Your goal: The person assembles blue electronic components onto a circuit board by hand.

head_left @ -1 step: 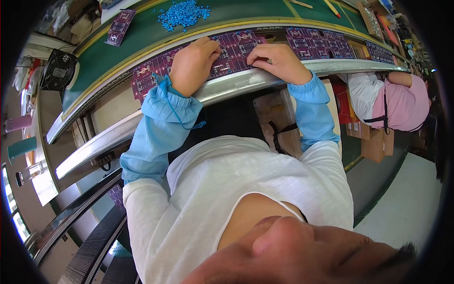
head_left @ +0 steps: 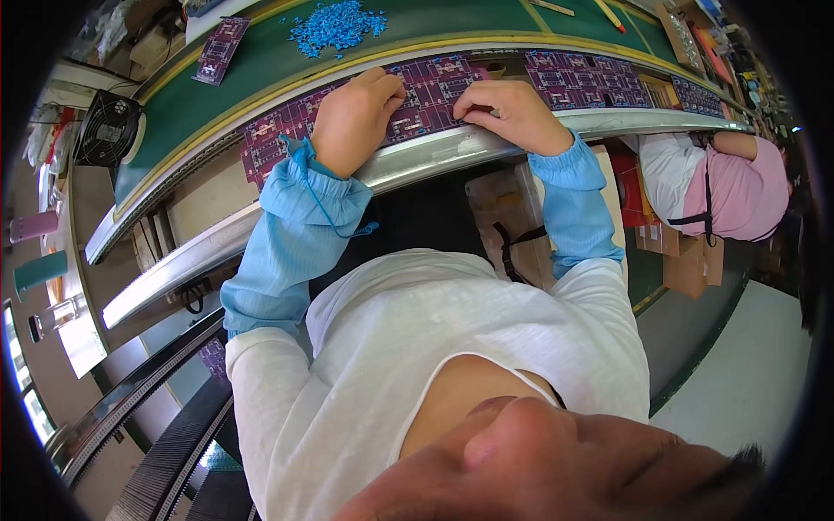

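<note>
A long purple circuit board panel (head_left: pixel 426 91) lies along the metal rail (head_left: pixel 434 149) in front of me. Over its middle my left hand (head_left: pixel 358 120) is closed, fingers curled down against the board; its fingertips are partly hidden. Thumb and forefinger of my right hand (head_left: pixel 512 113) are pinched together at the panel's right part, close to the rail. Anything held in either hand is too small or too hidden to name. Blue sleeve covers (head_left: pixel 313 221) wrap both forearms, and a blue coiled cord hangs from my left wrist.
Beyond the panel, small blue parts (head_left: pixel 337 28) lie heaped on the green bench (head_left: pixel 452 22). A single purple board (head_left: pixel 221 50) rests at the far left, near a black fan (head_left: pixel 109 128). More purple boards (head_left: pixel 582 80) continue rightward along the rail. A co-worker in pink (head_left: pixel 738 187) is at the right.
</note>
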